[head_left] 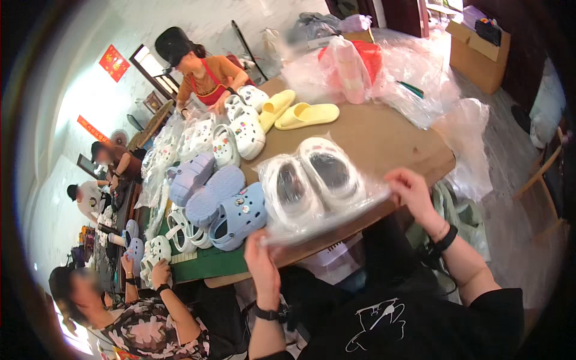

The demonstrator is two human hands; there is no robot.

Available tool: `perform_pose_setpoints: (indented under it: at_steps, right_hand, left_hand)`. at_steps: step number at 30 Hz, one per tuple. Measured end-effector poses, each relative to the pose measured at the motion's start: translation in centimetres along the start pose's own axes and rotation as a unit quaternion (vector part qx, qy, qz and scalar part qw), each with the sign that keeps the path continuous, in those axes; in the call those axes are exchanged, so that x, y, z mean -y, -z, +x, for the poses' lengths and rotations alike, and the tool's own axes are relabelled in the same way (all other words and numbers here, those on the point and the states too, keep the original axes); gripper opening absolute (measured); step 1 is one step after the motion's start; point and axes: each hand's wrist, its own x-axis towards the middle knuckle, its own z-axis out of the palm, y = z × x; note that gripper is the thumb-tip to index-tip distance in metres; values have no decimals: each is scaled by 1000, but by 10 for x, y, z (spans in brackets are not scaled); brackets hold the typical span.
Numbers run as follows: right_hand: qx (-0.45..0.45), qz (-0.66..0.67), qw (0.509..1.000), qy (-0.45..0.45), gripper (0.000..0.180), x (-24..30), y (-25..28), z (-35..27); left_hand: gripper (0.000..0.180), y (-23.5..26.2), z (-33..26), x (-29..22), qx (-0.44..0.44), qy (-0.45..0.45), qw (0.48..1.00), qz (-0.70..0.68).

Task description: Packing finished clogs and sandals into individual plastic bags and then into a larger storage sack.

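Note:
In front of me, at the table's near edge, a pair of white clogs (309, 186) lies side by side inside a clear plastic bag (324, 227). My left hand (262, 264) pinches the bag's near left corner. At the right corner of the same bag, my right hand (413, 191) has its fingers closed on the plastic. The bag's near edge is stretched between both hands. Just left of the bag sit blue clogs (239, 217) with small charms, beside lavender clogs (192, 178), one of them sole up.
Yellow slippers (307, 115) and white clogs with charms (246, 129) lie farther back on the brown tabletop (384, 138). Loose clear plastic bags (444, 78) heap at the far right. A cardboard box (480, 57) stands beyond. Co-workers handle clogs at the left and far side.

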Motion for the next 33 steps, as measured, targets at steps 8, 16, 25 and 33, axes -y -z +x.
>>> perform_pose_setpoints:
  at_steps: [8,16,25,33]
  right_hand:
    - [16,20,992,-122,17,-42,27,-52]
    - [102,-1,980,-172,33,-41,24,-52]
    - [59,-43,990,-122,16,-62,26,-65]
    - [59,-46,994,-86,14,-62,14,-57]
  left_hand:
    - [45,19,-55,67,44,128,961,-242]
    - [41,-43,-77,83,215,278,935,-45]
    - [39,-149,-86,129,463,348,809,-100]
    - [26,-183,-90,146,321,295,885,-167]
